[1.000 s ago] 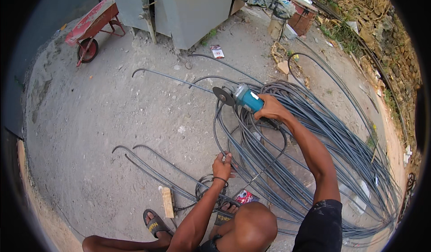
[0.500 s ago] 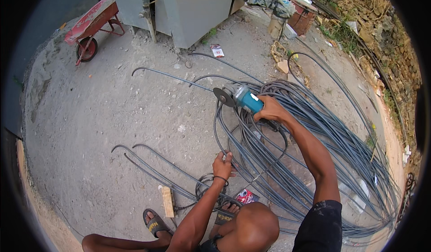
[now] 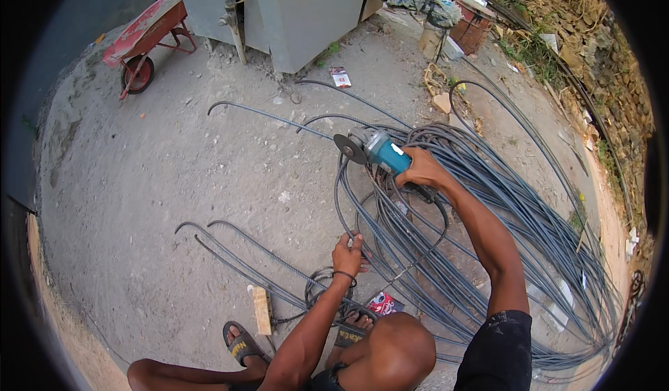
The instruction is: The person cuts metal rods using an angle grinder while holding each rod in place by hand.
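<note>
My right hand (image 3: pixel 422 169) is wrapped round the teal body of an angle grinder (image 3: pixel 390 155). The grinder's dark cutting disc (image 3: pixel 349 149) stands at the inner end of a hooked steel bar (image 3: pixel 275 118); I cannot tell whether they touch. Lower down, my left hand (image 3: pixel 347 256) is closed on a bent steel bar (image 3: pixel 339 206) that curves up toward the grinder. Beside and beneath both hands lies a large bundle of long steel bars (image 3: pixel 516 210), bent round in loops. The grinder's rear end is partly hidden by my right hand.
Several hooked bars (image 3: pixel 244 258) and a coiled black cord (image 3: pixel 319 284) lie left of my left hand, by a wooden block (image 3: pixel 261 310). A red wheelbarrow (image 3: pixel 148 41) stands far left, a grey box-like structure (image 3: pixel 296 21) at the back. A stony bank (image 3: pixel 592 56) rises at right.
The whole view has shifted slightly, with things sitting a little further right. Both hands keep their grips, and the grinder stays by the same bar.
</note>
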Action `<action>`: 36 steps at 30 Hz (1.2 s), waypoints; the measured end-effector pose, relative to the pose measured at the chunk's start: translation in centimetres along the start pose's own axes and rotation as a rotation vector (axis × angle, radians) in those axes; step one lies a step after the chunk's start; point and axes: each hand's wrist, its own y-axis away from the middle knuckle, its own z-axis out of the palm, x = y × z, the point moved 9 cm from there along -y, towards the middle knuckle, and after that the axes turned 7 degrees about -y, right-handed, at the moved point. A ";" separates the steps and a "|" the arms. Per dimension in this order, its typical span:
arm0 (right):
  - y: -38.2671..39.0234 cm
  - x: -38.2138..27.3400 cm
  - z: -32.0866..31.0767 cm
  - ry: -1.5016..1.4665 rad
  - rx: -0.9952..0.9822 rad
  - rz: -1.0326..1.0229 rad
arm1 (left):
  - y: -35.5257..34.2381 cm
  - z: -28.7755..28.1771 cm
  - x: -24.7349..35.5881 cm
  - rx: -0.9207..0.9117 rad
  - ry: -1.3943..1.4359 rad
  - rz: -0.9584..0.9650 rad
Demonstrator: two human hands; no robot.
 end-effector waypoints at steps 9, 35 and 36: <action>0.2 -0.1 0.3 -0.008 -0.042 0.038 | 0.3 -0.1 0.2 0.027 0.022 0.003; -0.2 0.3 0.5 0.009 -0.006 0.042 | 0.4 0.0 0.2 -0.002 0.007 -0.017; -0.2 0.3 0.6 0.010 -0.007 0.041 | 0.3 0.1 0.1 -0.015 0.012 -0.008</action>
